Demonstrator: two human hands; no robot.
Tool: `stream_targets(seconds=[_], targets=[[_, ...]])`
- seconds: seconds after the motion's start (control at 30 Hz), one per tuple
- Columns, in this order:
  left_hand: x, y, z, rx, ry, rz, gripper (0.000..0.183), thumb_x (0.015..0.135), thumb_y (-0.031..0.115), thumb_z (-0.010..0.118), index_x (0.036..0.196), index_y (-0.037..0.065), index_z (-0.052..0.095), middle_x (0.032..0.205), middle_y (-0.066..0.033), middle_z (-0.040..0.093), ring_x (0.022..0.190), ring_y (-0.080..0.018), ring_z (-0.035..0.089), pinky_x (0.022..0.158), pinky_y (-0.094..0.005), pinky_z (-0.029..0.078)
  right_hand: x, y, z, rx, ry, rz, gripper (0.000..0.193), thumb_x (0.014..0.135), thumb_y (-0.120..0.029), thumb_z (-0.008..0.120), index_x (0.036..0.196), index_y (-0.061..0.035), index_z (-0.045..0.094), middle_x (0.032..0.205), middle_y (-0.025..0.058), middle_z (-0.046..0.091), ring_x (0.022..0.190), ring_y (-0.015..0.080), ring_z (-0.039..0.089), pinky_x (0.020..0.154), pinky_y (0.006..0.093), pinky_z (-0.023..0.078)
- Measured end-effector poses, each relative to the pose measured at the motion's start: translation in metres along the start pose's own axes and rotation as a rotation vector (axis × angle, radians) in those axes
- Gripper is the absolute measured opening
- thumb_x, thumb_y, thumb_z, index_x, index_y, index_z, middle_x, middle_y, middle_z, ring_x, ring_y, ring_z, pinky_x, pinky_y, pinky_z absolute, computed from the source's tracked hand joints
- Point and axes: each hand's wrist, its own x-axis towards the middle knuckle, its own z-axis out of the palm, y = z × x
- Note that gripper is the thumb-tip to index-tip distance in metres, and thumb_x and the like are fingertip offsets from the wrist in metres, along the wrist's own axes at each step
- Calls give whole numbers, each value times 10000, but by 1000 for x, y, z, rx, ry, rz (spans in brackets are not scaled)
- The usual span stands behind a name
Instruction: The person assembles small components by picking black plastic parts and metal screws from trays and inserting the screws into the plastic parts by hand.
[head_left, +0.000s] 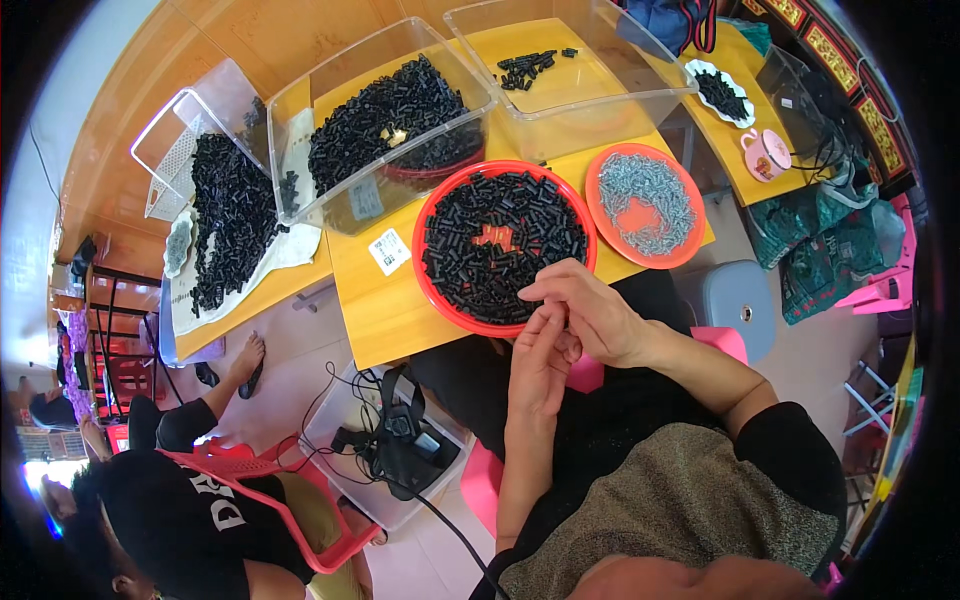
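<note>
My left hand [538,368] and my right hand [603,318] meet fingertip to fingertip over the near right edge of a red basin [424,283]. Both are closed in a pinch. Whatever lies between the fingers is hidden or too small to make out. Many small black tube-shaped pieces [463,255] fill the basin, with some red bottom showing in the middle. To its right, an orange-red plate [690,243] holds a heap of thin silvery metal pins or screws [645,185].
Behind the basin stand two clear plastic bins [300,205] [600,112] with black pieces. More black pieces [230,215] cover the left table. A pink mug [767,155] stands right. A seated person [190,520] is at lower left, beside a cable-filled clear box [345,440].
</note>
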Motion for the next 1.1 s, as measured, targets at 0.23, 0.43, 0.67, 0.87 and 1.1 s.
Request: stream_targets(seconds=[0.23, 0.43, 0.67, 0.87, 1.1], targets=[[-2, -3, -9, 50, -81, 32, 239, 924, 123, 534, 1146, 36, 540, 992, -16, 623, 801, -82, 596, 666, -210, 465, 9, -4, 1, 201, -147, 127, 486, 813, 80, 464, 1288, -16, 419, 1243, 156, 419, 976, 238, 555, 844, 330, 479], [-3, 1, -9, 25, -100, 10, 201, 927, 154, 539, 1087, 37, 568, 841, 3, 593, 642, -61, 520, 555, -185, 398, 15, -5, -7, 586, -215, 437, 468, 865, 60, 423, 1325, -4, 359, 1345, 141, 392, 1096, 234, 559, 877, 330, 477], [1, 7, -12, -52, -126, 15, 141, 930, 150, 530, 1026, 54, 567, 784, -3, 580, 616, -53, 492, 542, -171, 375, 0, 7, -12, 253, -129, 256, 276, 883, -23, 534, 1155, 17, 558, 1050, 110, 625, 981, 191, 625, 769, 279, 522], [7, -1, -19, -74, -47, 32, 117, 924, 112, 531, 1027, 70, 566, 814, -13, 589, 621, -58, 501, 555, -181, 404, 2, 3, -16, 371, -245, 466, 249, 864, 14, 508, 1095, 21, 599, 973, 139, 660, 827, 219, 673, 745, 319, 527], [5, 0, -20, -98, -86, 26, 137, 931, 113, 521, 1051, 64, 566, 828, -22, 595, 626, -61, 509, 547, -180, 405, 4, 8, -18, 284, -282, 417, 250, 860, 13, 501, 1083, 5, 613, 960, 133, 665, 870, 220, 667, 761, 304, 522]])
